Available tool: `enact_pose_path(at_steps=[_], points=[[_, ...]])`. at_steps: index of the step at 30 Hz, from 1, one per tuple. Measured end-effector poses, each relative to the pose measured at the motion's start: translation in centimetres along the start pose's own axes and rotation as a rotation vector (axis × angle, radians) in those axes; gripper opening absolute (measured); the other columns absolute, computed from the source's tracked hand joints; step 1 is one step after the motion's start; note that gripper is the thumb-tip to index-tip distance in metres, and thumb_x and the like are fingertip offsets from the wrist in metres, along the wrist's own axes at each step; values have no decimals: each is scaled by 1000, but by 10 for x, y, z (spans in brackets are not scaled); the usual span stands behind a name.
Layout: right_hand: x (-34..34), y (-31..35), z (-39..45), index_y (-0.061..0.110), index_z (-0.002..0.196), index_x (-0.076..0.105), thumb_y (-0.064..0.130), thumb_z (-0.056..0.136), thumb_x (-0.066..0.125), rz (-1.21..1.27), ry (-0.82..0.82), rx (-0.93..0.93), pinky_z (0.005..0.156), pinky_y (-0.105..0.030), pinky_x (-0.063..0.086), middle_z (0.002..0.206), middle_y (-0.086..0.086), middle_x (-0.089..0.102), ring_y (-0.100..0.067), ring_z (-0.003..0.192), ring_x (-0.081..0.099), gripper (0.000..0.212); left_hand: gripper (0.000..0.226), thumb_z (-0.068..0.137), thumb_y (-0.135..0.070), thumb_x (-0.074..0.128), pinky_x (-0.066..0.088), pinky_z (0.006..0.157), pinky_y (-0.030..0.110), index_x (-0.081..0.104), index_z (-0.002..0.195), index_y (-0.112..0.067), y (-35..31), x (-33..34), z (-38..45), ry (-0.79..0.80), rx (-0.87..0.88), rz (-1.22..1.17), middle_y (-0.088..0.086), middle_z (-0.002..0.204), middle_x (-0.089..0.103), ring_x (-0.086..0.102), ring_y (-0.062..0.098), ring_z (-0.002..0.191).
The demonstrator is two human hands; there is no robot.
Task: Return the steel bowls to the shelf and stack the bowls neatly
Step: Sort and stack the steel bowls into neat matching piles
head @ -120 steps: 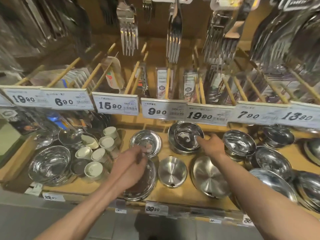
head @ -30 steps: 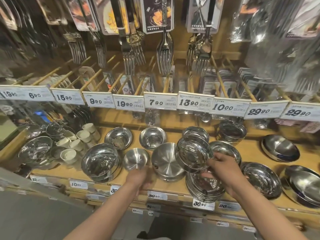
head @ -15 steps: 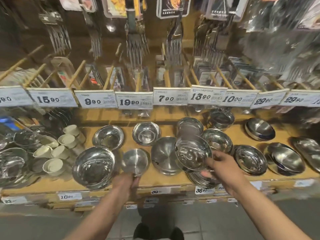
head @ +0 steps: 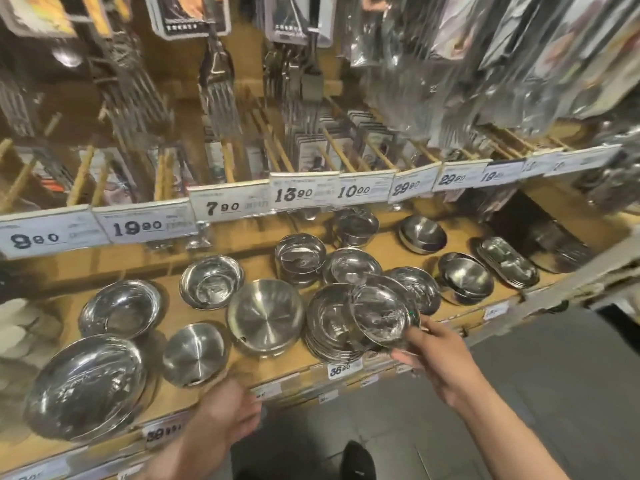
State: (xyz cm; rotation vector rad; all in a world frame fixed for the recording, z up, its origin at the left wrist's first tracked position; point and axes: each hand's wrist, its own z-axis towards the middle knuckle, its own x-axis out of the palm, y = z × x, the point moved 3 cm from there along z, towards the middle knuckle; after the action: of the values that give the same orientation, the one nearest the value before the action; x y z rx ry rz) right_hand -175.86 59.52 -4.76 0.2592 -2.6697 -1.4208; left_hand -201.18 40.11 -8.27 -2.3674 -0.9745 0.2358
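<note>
Currently on the wooden display shelf (head: 388, 247), front to back:

Held item: one shallow, round polished steel bowl (head: 381, 313), tilted with its hollow facing the camera, raised just above and overlapping the right edge of a stack of shallow steel bowls (head: 329, 327) at the shelf's front edge. The right hand (head: 438, 355) grips it by the lower right rim, fingers curled round the edge.

Left hand (head: 230, 410): at the front lip of the shelf, fingers loosely spread and holding nothing; whether it touches the lip is hard to tell through the blur.

Front row, left of the stack: a large upturned brushed-steel bowl (head: 265, 317), base up; a smaller upturned brushed-steel bowl (head: 194, 355) beside it; a wide, deep mirror-finish bowl (head: 85, 386) at far left.

Middle row: two open shiny bowls (head: 211, 282), one further left (head: 121, 308); a straight-sided stack of steel cups (head: 299, 258); a round bowl (head: 351, 266) just behind the held one.

Right end: a dark-lined bowl (head: 465, 278), an oblong steel dish (head: 507, 261), a rounded bowl (head: 422, 233) at the back.

Above: white price tags (head: 230, 206) along a rail; packaged forks (head: 218, 88) hanging on hooks.

Below: grey floor (head: 554, 393) and a dark shoe (head: 358, 459).
</note>
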Motion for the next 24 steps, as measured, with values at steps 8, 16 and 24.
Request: enact_pose_path(at_steps=[8, 16, 24], points=[[-133, 14, 39, -11, 132, 45, -10, 91, 59, 120, -158, -8, 64, -35, 62, 95, -25, 57, -33, 72, 67, 43, 11, 98, -19, 61, 58, 78, 47, 70, 102, -13, -60, 134, -21, 45, 404, 286, 14, 94, 75, 70, 35, 89], [-276, 32, 96, -4, 110, 59, -10, 92, 57, 59, -201, -1, 50, -26, 61, 89, -22, 66, -23, 63, 64, 19, 17, 91, -2, 62, 53, 56, 29, 66, 107, -8, -43, 302, -2, 176, 309, 252, 11, 83, 69, 64, 18, 61], [-299, 46, 148, 7, 119, 58, -7, 90, 64, 39, -90, 54, 53, -30, 63, 112, -19, 71, -24, 73, 74, 33, 23, 90, -9, 70, 62, 77, 37, 61, 110, -1, -16, 345, 52, -35, 222, 262, 12, 83, 77, 70, 21, 68]])
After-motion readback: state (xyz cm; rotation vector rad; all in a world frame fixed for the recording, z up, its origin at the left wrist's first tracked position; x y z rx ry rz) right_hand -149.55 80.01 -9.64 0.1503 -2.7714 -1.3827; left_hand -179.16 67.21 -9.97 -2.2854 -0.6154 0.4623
